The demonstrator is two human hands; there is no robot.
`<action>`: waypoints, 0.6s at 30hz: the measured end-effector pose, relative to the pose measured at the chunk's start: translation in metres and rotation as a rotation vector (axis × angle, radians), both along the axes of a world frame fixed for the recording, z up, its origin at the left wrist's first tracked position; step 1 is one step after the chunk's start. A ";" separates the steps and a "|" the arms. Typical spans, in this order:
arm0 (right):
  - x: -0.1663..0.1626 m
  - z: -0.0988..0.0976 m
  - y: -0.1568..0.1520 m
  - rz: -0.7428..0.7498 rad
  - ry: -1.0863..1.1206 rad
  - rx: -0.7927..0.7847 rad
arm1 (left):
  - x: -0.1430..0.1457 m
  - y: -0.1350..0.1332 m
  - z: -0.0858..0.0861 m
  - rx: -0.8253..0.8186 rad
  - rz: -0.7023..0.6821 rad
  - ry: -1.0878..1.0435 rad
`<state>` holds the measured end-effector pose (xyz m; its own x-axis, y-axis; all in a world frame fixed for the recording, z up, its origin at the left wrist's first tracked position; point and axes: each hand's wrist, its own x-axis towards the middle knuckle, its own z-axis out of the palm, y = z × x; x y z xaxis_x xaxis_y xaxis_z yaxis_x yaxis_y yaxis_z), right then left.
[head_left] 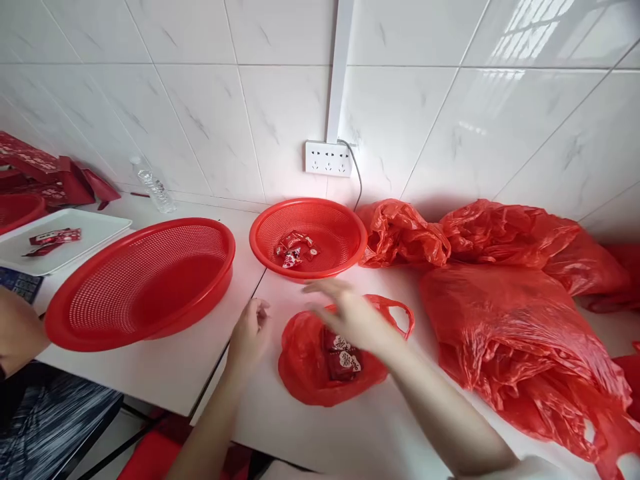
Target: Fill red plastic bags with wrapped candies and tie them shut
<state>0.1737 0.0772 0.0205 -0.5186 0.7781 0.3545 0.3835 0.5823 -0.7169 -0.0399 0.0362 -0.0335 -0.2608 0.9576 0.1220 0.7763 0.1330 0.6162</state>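
Observation:
A red plastic bag [305, 360] lies on the white table with its mouth open. Dark red packets with pale lettering [344, 360] show inside it. My right hand [350, 313] is over the bag's far side, slightly blurred, its fingers stretched out and apart with nothing visible in them. To the left of the bag, my left hand [250, 327] is above the table with curled fingers, and I see nothing in it. Just beyond both hands stands a round red basket [345, 233] with several small red packets [295, 248] at its bottom.
A larger red basket [150, 280] stands left, near a white tray [100, 230] with red packets and a clear bottle [154, 187]. Full red bags [510, 313] crowd the right. A power strip [329, 159] is on the wall. Another person's arm [17, 327] shows at far left.

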 end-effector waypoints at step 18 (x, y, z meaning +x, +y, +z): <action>0.140 0.016 -0.017 -0.330 0.315 -0.317 | 0.007 -0.012 0.020 -0.079 -0.131 -0.437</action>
<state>0.3134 0.0603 0.0365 -0.1360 0.9752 0.1748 0.2481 0.2043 -0.9469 -0.0330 0.0243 -0.0133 -0.1481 0.9879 -0.0469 0.4597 0.1108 0.8811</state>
